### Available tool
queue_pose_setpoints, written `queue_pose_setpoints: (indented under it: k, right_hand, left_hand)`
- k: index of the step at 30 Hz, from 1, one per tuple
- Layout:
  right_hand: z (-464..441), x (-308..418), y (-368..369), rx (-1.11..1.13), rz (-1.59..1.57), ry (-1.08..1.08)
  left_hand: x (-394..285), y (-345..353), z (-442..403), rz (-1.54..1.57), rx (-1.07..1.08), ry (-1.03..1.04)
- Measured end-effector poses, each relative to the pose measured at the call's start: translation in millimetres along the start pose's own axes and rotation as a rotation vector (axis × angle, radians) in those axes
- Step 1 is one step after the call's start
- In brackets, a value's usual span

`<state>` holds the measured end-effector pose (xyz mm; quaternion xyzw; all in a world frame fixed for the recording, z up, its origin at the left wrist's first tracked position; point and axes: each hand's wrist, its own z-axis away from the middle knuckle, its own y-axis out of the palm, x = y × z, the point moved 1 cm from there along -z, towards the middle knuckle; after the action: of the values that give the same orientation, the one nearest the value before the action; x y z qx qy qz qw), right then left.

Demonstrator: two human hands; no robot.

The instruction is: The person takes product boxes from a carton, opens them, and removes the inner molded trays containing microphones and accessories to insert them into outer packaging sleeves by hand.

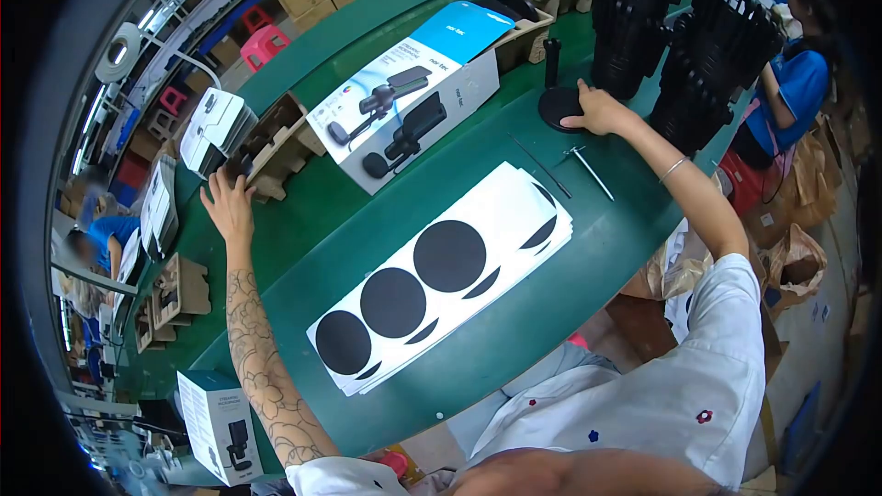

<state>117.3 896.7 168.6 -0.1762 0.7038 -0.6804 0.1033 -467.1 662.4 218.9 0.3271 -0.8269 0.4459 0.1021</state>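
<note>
"What's hiding toward the right end of the worktop [602,243]?"
"The right hand [602,113] is covering part of the base [555,110], and the picture's top edge is cutting off the stacks [634,9]."
"Is the left hand [227,205] touching the tray [280,147]?"
"I'm not managing to tell; its fingertips are overlapping it in view."
"And the box [404,96]?"
"Its smallest print is escaping me. Past the worktop's left edge, a worker [110,231] is blurring."

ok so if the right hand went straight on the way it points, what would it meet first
The right hand would first meet the black round base, which it appears to be touching; just beyond stands a black upright post. Whether it would clear that post is hard to tell.
</note>
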Motion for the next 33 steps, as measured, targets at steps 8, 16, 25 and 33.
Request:
queue_pose_setpoints:
  k: [8,16,25,33]
  right_hand:
    - [-17,-3,-19,-0.044,-0.173,0.080]
    - [13,59,-77,-0.150,-0.498,-0.159]
    - [-5,256,-48,-0.497,-0.649,-0.604]
    - [-40,405,-87,-0.714,-0.664,-0.718]
  left_hand:
    - [30,-23,56,0.072,0.154,-0.169]
    - [-30,-200,140,0.625,-0.076,-0.222]
    - [-75,-278,305,0.830,-0.252,-0.709]
    - [-110,-258,380,0.801,-0.299,-1.125]
